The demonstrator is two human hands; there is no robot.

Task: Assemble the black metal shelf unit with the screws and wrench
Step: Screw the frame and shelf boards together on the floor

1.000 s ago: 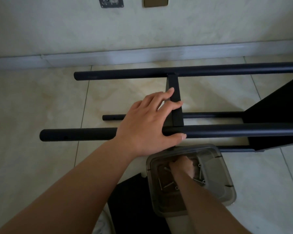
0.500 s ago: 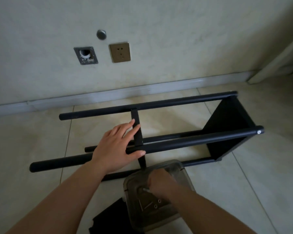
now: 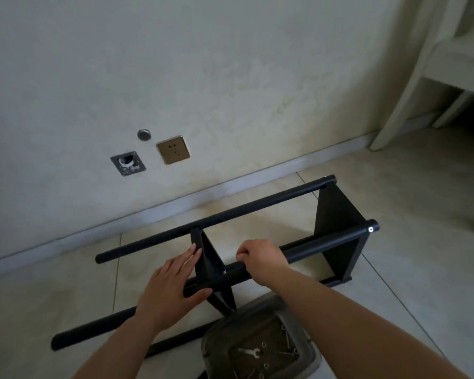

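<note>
Right hand (image 3: 262, 259) lifted from tray (image 3: 309, 348), fingers curled above shelf post (image 3: 326, 243)

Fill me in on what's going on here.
A person is assembling a black shelf frame that lies on its side on the floor. The left hand rests flat against the middle panel and the near pole. The right hand is curled at that pole beside the panel, seemingly with a screw; I can't see one. The wrench lies in the tray, unused.
</note>
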